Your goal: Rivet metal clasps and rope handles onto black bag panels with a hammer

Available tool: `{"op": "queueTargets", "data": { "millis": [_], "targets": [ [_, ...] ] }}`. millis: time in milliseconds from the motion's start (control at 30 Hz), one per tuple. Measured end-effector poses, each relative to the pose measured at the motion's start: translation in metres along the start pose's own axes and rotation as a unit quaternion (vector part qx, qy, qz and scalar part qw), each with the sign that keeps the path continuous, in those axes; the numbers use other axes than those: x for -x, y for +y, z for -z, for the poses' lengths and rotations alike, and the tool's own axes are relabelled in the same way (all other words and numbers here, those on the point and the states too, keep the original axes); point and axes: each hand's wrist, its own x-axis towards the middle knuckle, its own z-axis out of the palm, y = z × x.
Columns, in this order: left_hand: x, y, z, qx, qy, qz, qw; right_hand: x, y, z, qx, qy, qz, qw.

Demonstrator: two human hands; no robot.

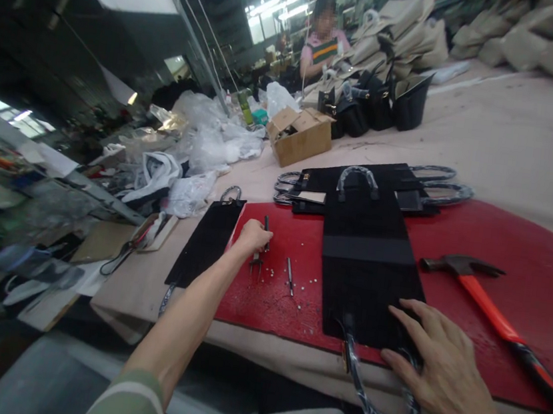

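My left hand (254,236) is closed round a short dark rod-shaped hand tool (267,223), held over the red board (269,307). Just below it lies a two-pronged metal tool (255,267). A slim metal punch-like rod (289,277) rests nearby among several tiny pale dots. My right hand (443,362) is open, fingers spread at the near right edge of a black bag panel (358,281). The panel lies flat, with a plastic-wrapped handle (364,399) hanging past the board's front edge and another wrapped handle (359,177) at its far end.
A claw hammer (489,303) with a red and black grip lies on the right. More black panels (311,171) sit behind, and one (206,242) at left. Farther back are a cardboard box (302,136), black bags (410,102), plastic wrapping (200,130) and a seated person (321,48).
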Motion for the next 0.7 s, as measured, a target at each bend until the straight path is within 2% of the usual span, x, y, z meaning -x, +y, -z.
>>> {"op": "queueTargets", "data": {
  "millis": [133,267,400,500,567,633,700],
  "targets": [
    [0.004,0.004,-0.013,-0.05,-0.002,-0.003,0.999,0.0,-0.002,0.002,-0.006,-0.009,-0.005,1.0],
    [0.015,0.01,-0.006,-0.122,0.025,-0.016,0.992,0.0,-0.004,0.005,-0.017,-0.028,-0.02,0.999],
    [0.042,0.022,0.0,-0.196,0.044,-0.062,0.978,0.001,-0.01,0.012,-0.031,-0.058,-0.042,0.997],
    [0.064,0.027,-0.006,-0.269,0.073,-0.122,0.953,0.0,-0.014,0.017,-0.043,-0.079,-0.062,0.994],
    [0.075,0.029,-0.014,-0.28,0.028,-0.127,0.951,-0.001,-0.016,0.018,-0.048,-0.088,-0.073,0.992],
    [0.082,0.029,-0.025,-0.26,-0.052,-0.109,0.958,-0.001,-0.017,0.02,-0.052,-0.094,-0.079,0.991],
    [0.085,0.029,-0.036,-0.241,-0.091,-0.1,0.961,-0.001,-0.018,0.02,-0.056,-0.095,-0.081,0.991]
  ]
}}
